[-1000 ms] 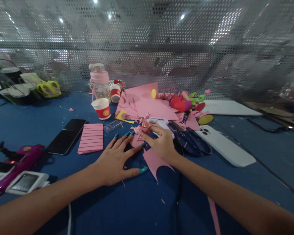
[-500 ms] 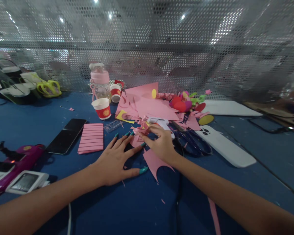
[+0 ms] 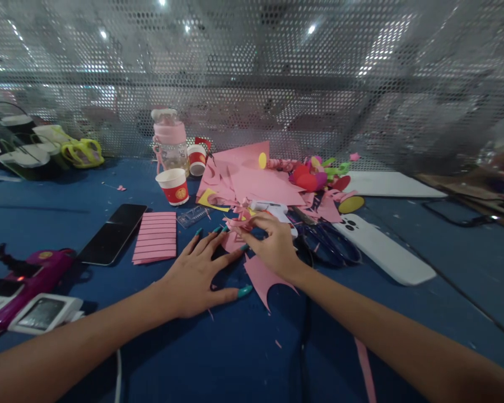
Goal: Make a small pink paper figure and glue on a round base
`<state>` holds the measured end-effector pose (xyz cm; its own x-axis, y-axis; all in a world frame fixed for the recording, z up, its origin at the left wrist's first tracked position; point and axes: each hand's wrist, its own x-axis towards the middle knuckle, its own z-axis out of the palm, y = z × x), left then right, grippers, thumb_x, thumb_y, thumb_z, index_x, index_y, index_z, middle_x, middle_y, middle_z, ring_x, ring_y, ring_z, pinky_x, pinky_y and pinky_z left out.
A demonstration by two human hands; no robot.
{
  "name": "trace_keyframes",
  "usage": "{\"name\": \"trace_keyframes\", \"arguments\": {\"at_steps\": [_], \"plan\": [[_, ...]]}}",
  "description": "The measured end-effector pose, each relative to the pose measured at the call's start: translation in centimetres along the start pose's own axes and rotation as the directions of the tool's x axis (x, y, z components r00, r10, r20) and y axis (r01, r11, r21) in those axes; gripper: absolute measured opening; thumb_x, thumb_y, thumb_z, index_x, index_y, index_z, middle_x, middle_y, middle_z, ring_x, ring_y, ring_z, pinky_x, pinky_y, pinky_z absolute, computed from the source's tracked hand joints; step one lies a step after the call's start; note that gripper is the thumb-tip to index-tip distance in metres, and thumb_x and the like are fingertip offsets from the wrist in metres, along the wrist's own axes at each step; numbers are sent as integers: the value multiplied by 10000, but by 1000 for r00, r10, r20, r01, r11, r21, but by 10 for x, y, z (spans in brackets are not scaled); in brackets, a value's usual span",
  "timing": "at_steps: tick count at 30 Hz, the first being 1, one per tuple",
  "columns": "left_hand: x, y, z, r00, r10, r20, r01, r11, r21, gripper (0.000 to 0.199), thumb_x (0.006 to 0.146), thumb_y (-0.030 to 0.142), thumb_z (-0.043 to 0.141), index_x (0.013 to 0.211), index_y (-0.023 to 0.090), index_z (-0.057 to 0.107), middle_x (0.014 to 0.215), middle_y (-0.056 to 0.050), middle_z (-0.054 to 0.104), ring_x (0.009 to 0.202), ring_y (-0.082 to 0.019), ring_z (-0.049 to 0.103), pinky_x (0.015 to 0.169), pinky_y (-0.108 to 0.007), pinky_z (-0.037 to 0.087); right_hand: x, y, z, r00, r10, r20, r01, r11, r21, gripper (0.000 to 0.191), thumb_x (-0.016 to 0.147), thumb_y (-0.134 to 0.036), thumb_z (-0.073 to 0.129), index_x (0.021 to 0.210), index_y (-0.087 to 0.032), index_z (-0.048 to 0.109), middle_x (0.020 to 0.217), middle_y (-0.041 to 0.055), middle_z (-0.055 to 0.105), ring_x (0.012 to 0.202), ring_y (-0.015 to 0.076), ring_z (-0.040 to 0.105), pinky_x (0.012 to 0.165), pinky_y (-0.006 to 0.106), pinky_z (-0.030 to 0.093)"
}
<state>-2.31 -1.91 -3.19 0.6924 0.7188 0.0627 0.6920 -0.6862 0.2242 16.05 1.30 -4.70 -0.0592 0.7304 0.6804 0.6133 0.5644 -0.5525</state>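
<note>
My left hand lies flat on the blue table with its fingers spread. Its fingertips reach the edge of a small pink paper piece. My right hand is closed in a pinch on a curled pink paper strip just above that piece; its fingers partly hide the strip. Under the right wrist lies a pink paper scrap with a curved cut edge. Behind the right hand are a white glue gun, partly covered, and scissors with dark blue handles.
Left of my hands lie ruled pink paper, a black phone and a purple device. Paper cups, a pink-lidded bottle and pink sheets stand or lie behind. A white phone is at right.
The view has shifted very slightly. Both hands keep nearly the same places, the left flat and the right pinching the pink paper strip.
</note>
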Motion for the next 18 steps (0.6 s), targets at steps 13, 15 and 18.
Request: {"name": "trace_keyframes", "arguments": {"at_steps": [13, 15, 18], "plan": [[-1, 1, -5, 1000, -17, -15, 15, 997, -70, 694, 760, 551, 533, 1380, 342, 299, 1524, -93, 101, 1349, -357, 206, 1061, -566, 190, 0, -6, -3, 975, 192, -113, -159, 955, 252, 176, 734, -340, 649, 656, -183, 653, 694, 34, 642, 701, 169, 603, 701, 307, 481], [-2, 1, -6, 1000, -2, -21, 0, 995, -97, 682, 762, 516, 554, 1375, 344, 310, 1521, -93, 106, 1354, -359, 190, 1054, -576, 201, 0, -6, -3, 976, 180, -121, -141, 951, 276, 146, 730, -331, 654, 686, -193, 668, 716, 31, 653, 714, 172, 606, 721, 317, 483], [-4, 0, -8, 996, 40, -83, -55, 982, -181, 650, 770, 433, 580, 1362, 306, 346, 1514, -105, 120, 1362, -337, 176, 1058, -549, 231, 0, -6, -2, 977, 170, -130, -123, 942, 311, 118, 727, -309, 659, 697, -196, 671, 737, 32, 661, 725, 171, 608, 737, 328, 487]]}}
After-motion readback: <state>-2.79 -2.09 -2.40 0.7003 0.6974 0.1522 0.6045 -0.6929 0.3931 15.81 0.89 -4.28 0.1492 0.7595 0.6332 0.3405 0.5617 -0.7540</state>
